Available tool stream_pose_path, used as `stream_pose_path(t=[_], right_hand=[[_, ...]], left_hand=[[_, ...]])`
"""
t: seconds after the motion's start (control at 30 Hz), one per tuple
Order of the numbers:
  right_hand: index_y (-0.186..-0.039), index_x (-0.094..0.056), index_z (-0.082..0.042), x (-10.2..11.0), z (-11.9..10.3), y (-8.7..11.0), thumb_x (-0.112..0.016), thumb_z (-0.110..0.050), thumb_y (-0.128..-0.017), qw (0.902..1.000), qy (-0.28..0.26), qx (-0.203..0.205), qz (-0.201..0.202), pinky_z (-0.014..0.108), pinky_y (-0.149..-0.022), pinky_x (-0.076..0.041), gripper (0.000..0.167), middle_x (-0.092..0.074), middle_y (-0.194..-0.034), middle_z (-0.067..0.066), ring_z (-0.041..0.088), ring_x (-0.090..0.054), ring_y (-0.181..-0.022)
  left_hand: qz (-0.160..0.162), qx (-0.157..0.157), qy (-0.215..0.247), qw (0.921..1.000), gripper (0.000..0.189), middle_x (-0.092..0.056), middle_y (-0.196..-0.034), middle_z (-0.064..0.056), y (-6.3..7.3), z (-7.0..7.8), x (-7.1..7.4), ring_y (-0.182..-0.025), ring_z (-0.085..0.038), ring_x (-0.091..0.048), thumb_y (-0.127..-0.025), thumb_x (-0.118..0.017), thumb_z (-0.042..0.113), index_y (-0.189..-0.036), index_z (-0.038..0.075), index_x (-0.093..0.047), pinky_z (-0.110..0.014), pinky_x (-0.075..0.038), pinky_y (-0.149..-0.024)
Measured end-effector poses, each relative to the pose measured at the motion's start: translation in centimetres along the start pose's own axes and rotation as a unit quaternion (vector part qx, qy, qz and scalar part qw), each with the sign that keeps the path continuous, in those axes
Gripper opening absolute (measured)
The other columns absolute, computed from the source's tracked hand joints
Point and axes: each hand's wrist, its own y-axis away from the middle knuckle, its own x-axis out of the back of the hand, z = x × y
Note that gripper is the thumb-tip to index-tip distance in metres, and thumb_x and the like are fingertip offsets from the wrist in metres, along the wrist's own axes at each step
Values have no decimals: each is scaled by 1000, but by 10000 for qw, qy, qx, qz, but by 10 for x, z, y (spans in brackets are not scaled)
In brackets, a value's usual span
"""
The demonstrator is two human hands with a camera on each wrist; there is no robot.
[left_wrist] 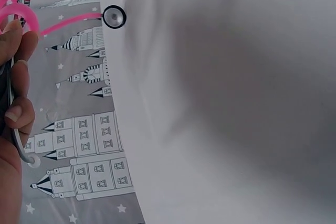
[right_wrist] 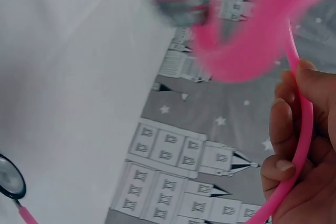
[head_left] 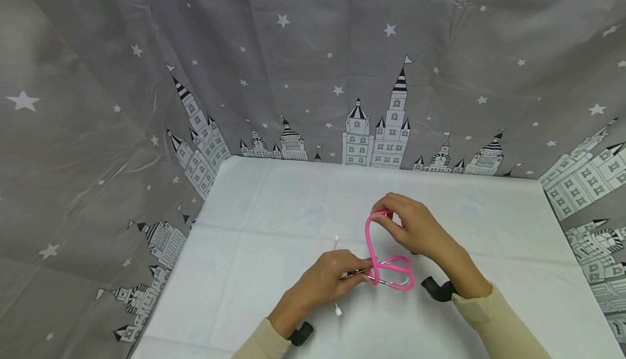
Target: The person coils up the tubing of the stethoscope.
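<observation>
A pink stethoscope [head_left: 405, 288] is held over the white table, its tubing looped just right of my left hand [head_left: 332, 275]. That hand grips the metal ear tubes, and white ear tips [head_left: 338, 311] stick out on either side of it. Higher and to the right, my right hand [head_left: 413, 226] pinches a stretch of the pink tubing. In the right wrist view the tube [right_wrist: 306, 124] runs across the palm under curled fingers. The round, dark-rimmed chest piece [left_wrist: 114, 17] hangs at the tube's end in the left wrist view; my right hand mostly hides it in the head view.
The white-covered table [head_left: 235, 272] reaches back to a grey curtain [head_left: 303, 76] printed with castles and stars. Black wrist mounts [head_left: 300, 334] sit by both beige sleeves [head_left: 499, 315].
</observation>
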Motion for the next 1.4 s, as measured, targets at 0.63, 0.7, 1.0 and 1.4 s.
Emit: stream_pose_path(t=[0.63, 0.7, 1.0, 1.4], right_hand=[[-102, -76, -20, -24, 34, 14, -81, -23, -97, 9943, -47, -939, -508, 28, -73, -55, 7, -72, -92, -10, 6, -58, -82], [-101, -76, -20, -27, 39, 17, -81, -21, -97, 9926, -146, -1065, -571, 32, -76, -58, 7, -72, -92, -10, 7, -60, -83], [-104, -76, -19, -32, 49, 28, -80, -23, -99, 9822, -710, -1526, -833, 25, -81, -57, 8, -71, -92, -8, 9, -64, -89], [-99, -75, -19, -36, 52, 41, -81, -17, -97, 9819, -680, -1571, -815, 26, -79, -52, 7, -68, -87, -10, 8, -59, -86]], left_hand=[[334, -522, -433, 9971, 35, -82, -95, 8, -2, 2, 2, -78, 2, -64, -90, -88, 16, -124, 9, -81, -3, -46, -75], [406, -539, -455, 9967, 37, -82, -96, 8, -2, 2, 3, -78, 1, -65, -89, -89, 15, -124, 9, -80, -3, -47, -74], [550, -307, -219, 9978, 26, -81, -104, 6, -5, 3, 4, -84, 0, -65, -94, -84, 13, -118, 12, -76, -12, -56, -75], [704, 263, 180, 9970, 34, -81, -110, 2, -3, 2, 0, -98, -3, -78, -97, -81, 16, -124, 10, -62, -12, -59, -90]])
